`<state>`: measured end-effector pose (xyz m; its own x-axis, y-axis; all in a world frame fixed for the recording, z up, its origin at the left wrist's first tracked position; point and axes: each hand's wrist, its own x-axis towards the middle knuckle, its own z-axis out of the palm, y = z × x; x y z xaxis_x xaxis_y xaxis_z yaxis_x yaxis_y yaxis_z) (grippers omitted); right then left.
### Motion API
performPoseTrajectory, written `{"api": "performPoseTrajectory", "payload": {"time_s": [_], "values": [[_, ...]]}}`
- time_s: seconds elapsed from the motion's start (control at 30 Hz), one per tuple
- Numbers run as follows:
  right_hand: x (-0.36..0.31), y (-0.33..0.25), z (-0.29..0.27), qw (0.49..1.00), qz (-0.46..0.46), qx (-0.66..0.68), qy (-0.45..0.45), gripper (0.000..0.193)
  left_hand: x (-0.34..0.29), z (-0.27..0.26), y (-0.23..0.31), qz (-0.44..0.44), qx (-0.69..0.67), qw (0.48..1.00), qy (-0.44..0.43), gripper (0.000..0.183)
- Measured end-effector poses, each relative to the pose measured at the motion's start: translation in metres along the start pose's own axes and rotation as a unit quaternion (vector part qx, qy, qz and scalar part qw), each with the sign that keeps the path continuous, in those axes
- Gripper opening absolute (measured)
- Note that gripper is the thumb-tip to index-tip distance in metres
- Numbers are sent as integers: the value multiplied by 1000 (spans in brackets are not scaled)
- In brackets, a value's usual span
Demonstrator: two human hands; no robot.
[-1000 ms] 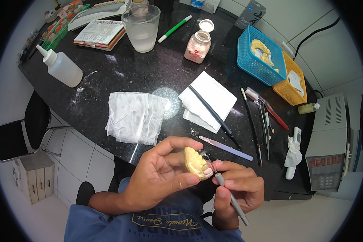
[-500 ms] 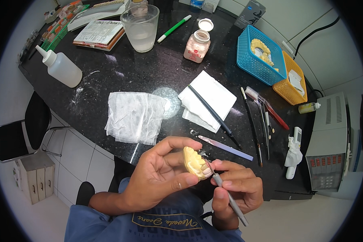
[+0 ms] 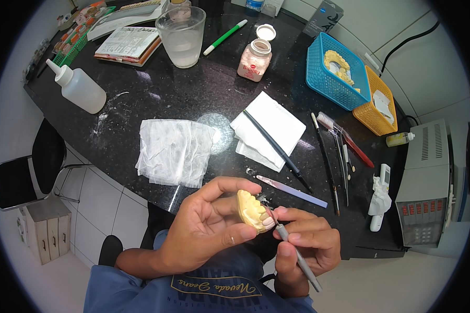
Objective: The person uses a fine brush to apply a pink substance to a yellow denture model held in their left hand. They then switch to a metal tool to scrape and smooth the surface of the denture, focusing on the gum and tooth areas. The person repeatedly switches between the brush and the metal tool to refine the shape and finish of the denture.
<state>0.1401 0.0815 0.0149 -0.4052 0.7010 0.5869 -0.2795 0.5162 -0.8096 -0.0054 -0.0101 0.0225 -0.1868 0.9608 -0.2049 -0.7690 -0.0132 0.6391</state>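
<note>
My left hand [image 3: 206, 229] grips a yellow plaster dental model [image 3: 251, 211] between thumb and fingers, in front of my chest. Pale tooth shapes stand out at the model's lower right end. In my right hand [image 3: 310, 242] is a grey-handled carving tool [image 3: 302, 261], held like a pen. Its thin tip meets the model near the pale teeth; whether it presses on them I cannot tell. Just beyond my hands lies a purple nail file [image 3: 292, 191]. A folded white tissue [image 3: 277, 122] with a dark pen-like stick [image 3: 277, 146] across it is farther off.
A crumpled white cloth [image 3: 173, 156] lies left of centre. Brushes [image 3: 327, 167], tweezers and a red toothbrush [image 3: 357, 148] are on the right, near a blue basket [image 3: 326, 86]. Farther back stand a glass of water [image 3: 181, 44], an uncapped powder jar [image 3: 255, 62] and a squeeze bottle [image 3: 81, 91].
</note>
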Motion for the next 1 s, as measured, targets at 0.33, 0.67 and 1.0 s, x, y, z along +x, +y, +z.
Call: {"api": "performPoseTrajectory", "payload": {"time_s": [0.33, 0.67, 1.0], "values": [[1, 0, -1, 1000, -3, -13, -9, 20, 0, 0, 0, 4, 4, 1000, 1, 54], [2, -2, -2, 1000, -1, -20, -17, 21, 0, 0, 0, 3, 5, 1000, -2, 54], [-1, -6, -6, 999, 22, 10, 21, 28, 0, -2, 6, -25, -25, 999, -13, 54]]}}
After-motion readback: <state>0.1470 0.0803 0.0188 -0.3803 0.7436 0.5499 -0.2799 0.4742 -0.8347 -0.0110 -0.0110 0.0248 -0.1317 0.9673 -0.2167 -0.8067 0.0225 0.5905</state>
